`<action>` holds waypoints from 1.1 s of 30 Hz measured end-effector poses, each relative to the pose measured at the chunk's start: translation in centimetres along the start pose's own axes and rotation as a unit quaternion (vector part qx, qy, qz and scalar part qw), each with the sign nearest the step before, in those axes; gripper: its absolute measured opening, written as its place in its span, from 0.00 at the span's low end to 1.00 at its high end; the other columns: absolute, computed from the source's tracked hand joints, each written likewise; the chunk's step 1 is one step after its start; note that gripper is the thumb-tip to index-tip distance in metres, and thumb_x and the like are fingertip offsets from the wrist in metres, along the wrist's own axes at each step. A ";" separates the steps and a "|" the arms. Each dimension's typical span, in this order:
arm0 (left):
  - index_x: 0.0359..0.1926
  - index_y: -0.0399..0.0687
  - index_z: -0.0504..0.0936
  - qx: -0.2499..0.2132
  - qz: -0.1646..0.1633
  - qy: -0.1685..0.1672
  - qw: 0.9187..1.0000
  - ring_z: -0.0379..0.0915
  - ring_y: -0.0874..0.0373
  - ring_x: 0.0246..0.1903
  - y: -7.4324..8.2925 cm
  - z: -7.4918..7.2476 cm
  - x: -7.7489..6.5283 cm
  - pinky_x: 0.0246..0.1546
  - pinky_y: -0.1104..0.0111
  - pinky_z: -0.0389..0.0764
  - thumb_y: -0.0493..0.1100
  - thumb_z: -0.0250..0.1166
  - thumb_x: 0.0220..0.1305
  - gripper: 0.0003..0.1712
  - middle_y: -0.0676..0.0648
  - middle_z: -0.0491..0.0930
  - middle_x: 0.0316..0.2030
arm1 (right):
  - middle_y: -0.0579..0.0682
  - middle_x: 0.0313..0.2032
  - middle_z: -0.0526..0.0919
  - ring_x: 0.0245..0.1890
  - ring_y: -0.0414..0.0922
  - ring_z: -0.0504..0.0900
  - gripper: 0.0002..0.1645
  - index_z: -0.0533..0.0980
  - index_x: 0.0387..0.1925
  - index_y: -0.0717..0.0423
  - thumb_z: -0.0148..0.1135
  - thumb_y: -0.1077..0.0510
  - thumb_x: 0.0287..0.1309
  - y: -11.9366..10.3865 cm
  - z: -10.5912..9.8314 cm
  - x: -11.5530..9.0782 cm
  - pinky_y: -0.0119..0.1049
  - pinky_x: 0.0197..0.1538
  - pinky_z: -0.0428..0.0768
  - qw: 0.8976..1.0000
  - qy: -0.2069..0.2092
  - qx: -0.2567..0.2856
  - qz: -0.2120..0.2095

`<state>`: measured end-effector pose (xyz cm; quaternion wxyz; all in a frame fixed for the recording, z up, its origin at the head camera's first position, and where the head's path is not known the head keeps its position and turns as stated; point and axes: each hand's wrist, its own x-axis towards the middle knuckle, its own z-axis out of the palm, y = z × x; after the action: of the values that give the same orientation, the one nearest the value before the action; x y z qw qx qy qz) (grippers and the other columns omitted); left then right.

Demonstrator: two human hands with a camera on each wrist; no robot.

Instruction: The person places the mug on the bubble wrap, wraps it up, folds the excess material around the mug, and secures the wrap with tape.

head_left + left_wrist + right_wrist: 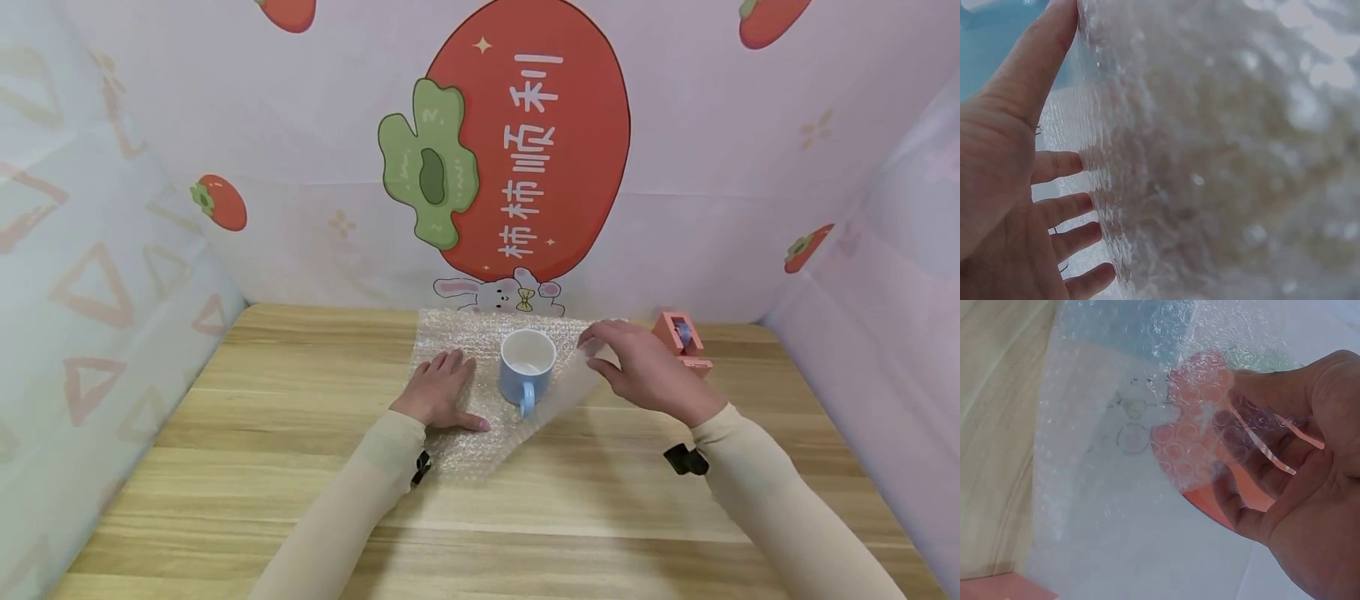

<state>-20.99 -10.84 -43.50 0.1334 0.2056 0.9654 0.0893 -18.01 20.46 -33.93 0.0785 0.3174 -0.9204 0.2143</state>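
Note:
A light blue mug (514, 386) with a white inside stands upright on a sheet of clear bubble wrap (459, 454), its handle turned toward me. To the left of the mug, my left hand (437, 397) rests with spread fingers on the sheet. In the left wrist view, its straight fingertips touch the wrap. On the other side, my right hand (651, 368) pinches the sheet's right edge between thumb and fingers and holds it raised off the table. Through the lifted bubble wrap (1094, 487), the right wrist view shows the fingers behind the plastic.
A coral-pink tape dispenser (667, 329) sits at the back right, just beyond my right hand. The wooden table (247, 467) meets a printed cloth backdrop (330, 250) along its back, with cloth walls on both sides.

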 end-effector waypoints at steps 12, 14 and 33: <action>0.76 0.43 0.61 0.006 0.026 0.013 1.000 0.47 0.35 0.75 0.2 -0.5 0.0 0.73 0.43 0.53 0.73 0.74 0.49 0.63 0.34 0.54 0.76 | 0.50 0.42 0.86 0.46 0.49 0.83 0.16 0.79 0.48 0.58 0.70 0.69 0.59 -0.6 0.9 3.0 0.53 0.52 0.80 0.999 0.014 0.015 -0.029; 0.74 0.43 0.63 0.005 0.029 0.012 1.000 0.48 0.35 0.75 0.1 -0.6 0.0 0.73 0.44 0.54 0.73 0.74 0.48 0.62 0.34 0.55 0.75 | 0.51 0.42 0.85 0.46 0.49 0.82 0.15 0.79 0.48 0.58 0.69 0.69 0.59 -0.7 1.0 3.4 0.53 0.53 0.80 0.999 0.015 0.019 -0.033; 0.68 0.43 0.74 -0.008 0.039 0.014 0.999 0.62 0.41 0.68 0.2 -1.5 0.1 0.68 0.50 0.67 0.65 0.77 0.52 0.48 0.37 0.67 0.68 | 0.51 0.44 0.84 0.47 0.48 0.82 0.16 0.79 0.49 0.58 0.69 0.69 0.59 -1.1 2.5 6.9 0.49 0.55 0.80 0.999 -0.018 0.029 -0.032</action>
<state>-21.43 -10.81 -42.01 0.1184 0.2407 0.9576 0.1053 -22.75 14.75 -33.82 0.0596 0.3525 -0.9045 0.2326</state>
